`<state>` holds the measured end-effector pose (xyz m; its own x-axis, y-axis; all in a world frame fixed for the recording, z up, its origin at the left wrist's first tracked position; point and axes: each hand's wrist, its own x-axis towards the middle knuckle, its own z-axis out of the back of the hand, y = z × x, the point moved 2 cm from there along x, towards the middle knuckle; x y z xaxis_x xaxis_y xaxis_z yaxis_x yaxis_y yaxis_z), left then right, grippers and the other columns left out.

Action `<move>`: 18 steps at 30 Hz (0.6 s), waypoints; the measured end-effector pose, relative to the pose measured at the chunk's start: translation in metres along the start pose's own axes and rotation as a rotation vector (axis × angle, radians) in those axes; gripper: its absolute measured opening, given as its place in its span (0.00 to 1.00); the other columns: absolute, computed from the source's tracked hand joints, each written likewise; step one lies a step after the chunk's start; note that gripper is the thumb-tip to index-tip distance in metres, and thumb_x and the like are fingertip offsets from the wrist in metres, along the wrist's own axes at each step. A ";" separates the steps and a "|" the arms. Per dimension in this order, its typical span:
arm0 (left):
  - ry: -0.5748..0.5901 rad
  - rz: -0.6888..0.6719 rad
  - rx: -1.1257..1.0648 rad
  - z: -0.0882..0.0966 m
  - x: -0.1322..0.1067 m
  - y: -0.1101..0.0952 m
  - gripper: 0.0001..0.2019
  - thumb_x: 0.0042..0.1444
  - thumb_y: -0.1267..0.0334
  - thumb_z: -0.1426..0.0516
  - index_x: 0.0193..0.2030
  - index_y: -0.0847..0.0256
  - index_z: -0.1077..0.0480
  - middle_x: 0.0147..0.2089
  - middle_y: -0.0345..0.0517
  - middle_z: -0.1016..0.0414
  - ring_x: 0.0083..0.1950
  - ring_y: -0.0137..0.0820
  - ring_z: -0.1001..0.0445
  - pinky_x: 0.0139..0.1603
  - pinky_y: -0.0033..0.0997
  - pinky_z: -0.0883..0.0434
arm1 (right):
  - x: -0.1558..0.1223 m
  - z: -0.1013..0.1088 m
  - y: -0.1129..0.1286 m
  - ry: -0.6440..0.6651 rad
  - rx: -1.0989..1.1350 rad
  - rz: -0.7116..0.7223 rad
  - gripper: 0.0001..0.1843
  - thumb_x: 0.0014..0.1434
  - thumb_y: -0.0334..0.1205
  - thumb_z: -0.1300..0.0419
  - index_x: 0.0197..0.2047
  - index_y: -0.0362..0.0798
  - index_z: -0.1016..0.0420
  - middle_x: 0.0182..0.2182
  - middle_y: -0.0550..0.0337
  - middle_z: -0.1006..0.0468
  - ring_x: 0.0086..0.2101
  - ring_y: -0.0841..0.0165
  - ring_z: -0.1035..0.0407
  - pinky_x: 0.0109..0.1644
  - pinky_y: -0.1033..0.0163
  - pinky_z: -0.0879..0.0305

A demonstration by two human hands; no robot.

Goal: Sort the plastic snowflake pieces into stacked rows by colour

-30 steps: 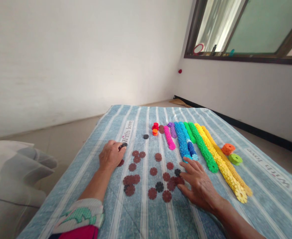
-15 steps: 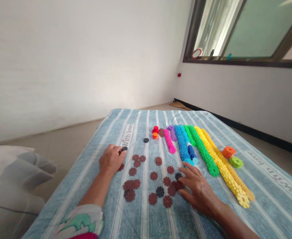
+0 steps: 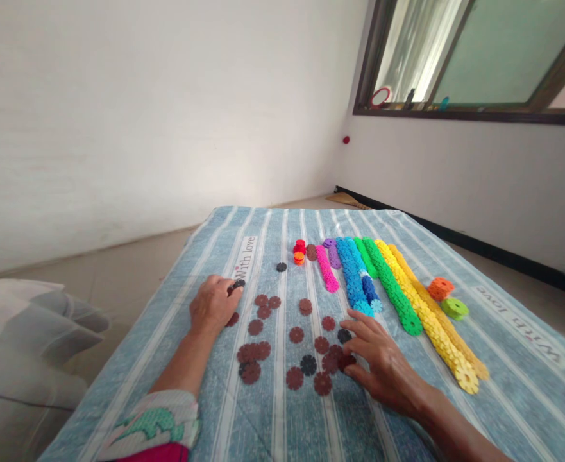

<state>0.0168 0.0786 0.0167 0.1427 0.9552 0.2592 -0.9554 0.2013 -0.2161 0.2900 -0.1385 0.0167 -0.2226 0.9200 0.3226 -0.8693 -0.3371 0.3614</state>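
Black disc (image 3: pixel 236 284) pinched in left hand (image 3: pixel 211 306); right hand (image 3: pixel 383 362) spread flat on brown discs (image 3: pixel 331 363).

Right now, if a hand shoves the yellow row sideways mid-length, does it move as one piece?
Probably not. The yellow row looks like many thin discs leaning on each other, so it likely buckles and fans apart. The notched rims may snag on the cloth rather than roll. The green row close beside it would probably shift too.

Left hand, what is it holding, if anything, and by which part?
The left hand pinches a dark toothed disc by its rim at the fingertips; the right hand only touches brown discs on the cloth.
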 end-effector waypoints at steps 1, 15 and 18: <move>-0.001 -0.003 0.001 0.000 0.000 0.000 0.18 0.57 0.54 0.50 0.45 0.58 0.24 0.51 0.50 0.27 0.49 0.40 0.28 0.47 0.36 0.31 | 0.000 0.001 0.001 0.000 0.008 0.014 0.07 0.53 0.28 0.41 0.34 0.49 0.27 0.54 0.54 0.29 0.62 0.54 0.47 0.63 0.45 0.45; 0.000 0.001 -0.001 0.003 -0.001 -0.003 0.18 0.57 0.54 0.50 0.44 0.57 0.23 0.50 0.49 0.27 0.49 0.39 0.28 0.47 0.35 0.31 | 0.000 0.005 0.018 0.070 -0.033 0.110 0.11 0.64 0.31 0.49 0.29 0.48 0.32 0.28 0.59 0.29 0.32 0.66 0.35 0.38 0.58 0.39; 0.017 0.014 -0.008 0.003 -0.002 -0.002 0.18 0.58 0.54 0.51 0.44 0.58 0.24 0.51 0.49 0.27 0.50 0.38 0.28 0.47 0.35 0.31 | -0.003 0.002 0.019 0.108 -0.048 0.085 0.11 0.64 0.30 0.50 0.32 0.48 0.30 0.29 0.59 0.27 0.31 0.66 0.33 0.35 0.60 0.38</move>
<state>0.0176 0.0762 0.0191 0.1333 0.9616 0.2400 -0.9553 0.1891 -0.2271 0.2752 -0.1480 0.0247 -0.3400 0.9057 0.2531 -0.8651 -0.4068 0.2934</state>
